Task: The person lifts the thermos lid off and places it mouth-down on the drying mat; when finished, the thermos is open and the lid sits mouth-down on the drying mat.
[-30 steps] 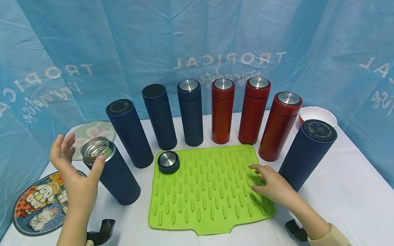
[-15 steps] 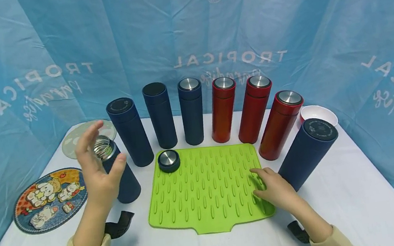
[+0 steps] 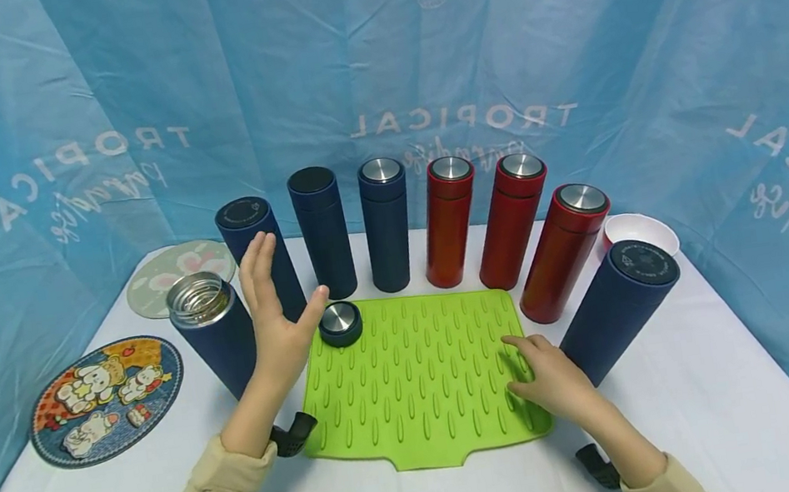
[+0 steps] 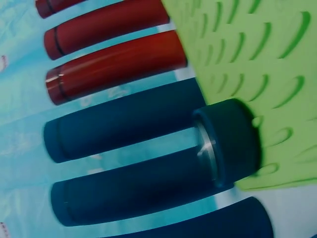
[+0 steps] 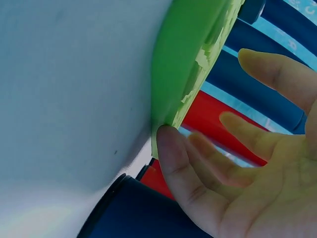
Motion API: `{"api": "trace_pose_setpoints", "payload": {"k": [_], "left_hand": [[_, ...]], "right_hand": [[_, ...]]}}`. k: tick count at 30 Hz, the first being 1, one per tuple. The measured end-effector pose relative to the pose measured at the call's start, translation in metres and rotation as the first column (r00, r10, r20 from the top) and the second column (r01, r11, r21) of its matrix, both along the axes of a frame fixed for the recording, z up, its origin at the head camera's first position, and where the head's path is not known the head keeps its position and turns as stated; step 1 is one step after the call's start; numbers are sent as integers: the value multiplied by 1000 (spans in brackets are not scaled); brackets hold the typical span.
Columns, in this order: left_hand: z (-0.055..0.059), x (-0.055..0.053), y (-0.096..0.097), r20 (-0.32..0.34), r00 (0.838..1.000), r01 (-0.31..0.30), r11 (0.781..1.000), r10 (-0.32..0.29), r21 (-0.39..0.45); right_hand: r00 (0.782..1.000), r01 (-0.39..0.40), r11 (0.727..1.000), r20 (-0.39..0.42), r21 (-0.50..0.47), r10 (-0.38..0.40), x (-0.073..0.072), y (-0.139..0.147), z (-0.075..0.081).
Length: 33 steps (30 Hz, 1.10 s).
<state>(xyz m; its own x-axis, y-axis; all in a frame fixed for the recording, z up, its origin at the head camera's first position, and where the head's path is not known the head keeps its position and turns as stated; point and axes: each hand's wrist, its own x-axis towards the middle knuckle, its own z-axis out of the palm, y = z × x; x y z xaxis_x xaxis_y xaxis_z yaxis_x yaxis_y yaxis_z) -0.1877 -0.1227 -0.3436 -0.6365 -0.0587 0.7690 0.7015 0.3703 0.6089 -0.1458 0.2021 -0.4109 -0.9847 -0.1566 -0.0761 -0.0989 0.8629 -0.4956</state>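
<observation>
My left hand [image 3: 278,330] is raised with fingers extended and thumb spread, holding nothing, left of a dark blue lid [image 3: 341,323]. That lid, silver on top, sits on the far left corner of the green ridged mat [image 3: 423,393]; it also shows large in the left wrist view [image 4: 230,144]. Behind my left forearm stands an uncapped blue thermos bottle [image 3: 219,346], its steel mouth uncovered. My right hand [image 3: 552,371] hovers at the mat's right side, fingers loosely bent around nothing, beside a capped blue thermos bottle [image 3: 618,307].
Along the back stand capped blue bottles [image 3: 386,230] and red bottles [image 3: 448,226]. A cartoon-patterned oval placemat [image 3: 106,400] lies at left, a pale green round mat [image 3: 174,268] behind it. A white bowl [image 3: 637,227] sits at back right. A blue curtain [image 3: 300,57] hangs behind.
My left hand has moved right, from beside the uncapped bottle's mouth toward the lid on the mat. My right hand has stayed nearly still.
</observation>
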Motion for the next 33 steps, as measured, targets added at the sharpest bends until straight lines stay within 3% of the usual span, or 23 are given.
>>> {"api": "trace_pose_setpoints", "payload": {"k": [6,11,13,18,33], "left_hand": [[-13,-10,1,59,992,-116,993,114,31],[-25,-22,2,114,974,-207,976,198,72],[-33,-30,1,125,962,-252,965,242,70],[-40,-41,2,156,924,-363,929,349,70],[-45,-75,-5,352,835,-504,844,424,180]], "right_hand": [[1000,-3,1000,-7,-13,3,-2,-1,0],[1000,-25,1000,-8,9,25,-3,0,-1],[1000,-30,999,-9,15,30,-3,0,-1],[999,-40,999,-14,20,40,-4,-1,-2],[999,-37,999,-9,15,38,-5,0,-3]]}}
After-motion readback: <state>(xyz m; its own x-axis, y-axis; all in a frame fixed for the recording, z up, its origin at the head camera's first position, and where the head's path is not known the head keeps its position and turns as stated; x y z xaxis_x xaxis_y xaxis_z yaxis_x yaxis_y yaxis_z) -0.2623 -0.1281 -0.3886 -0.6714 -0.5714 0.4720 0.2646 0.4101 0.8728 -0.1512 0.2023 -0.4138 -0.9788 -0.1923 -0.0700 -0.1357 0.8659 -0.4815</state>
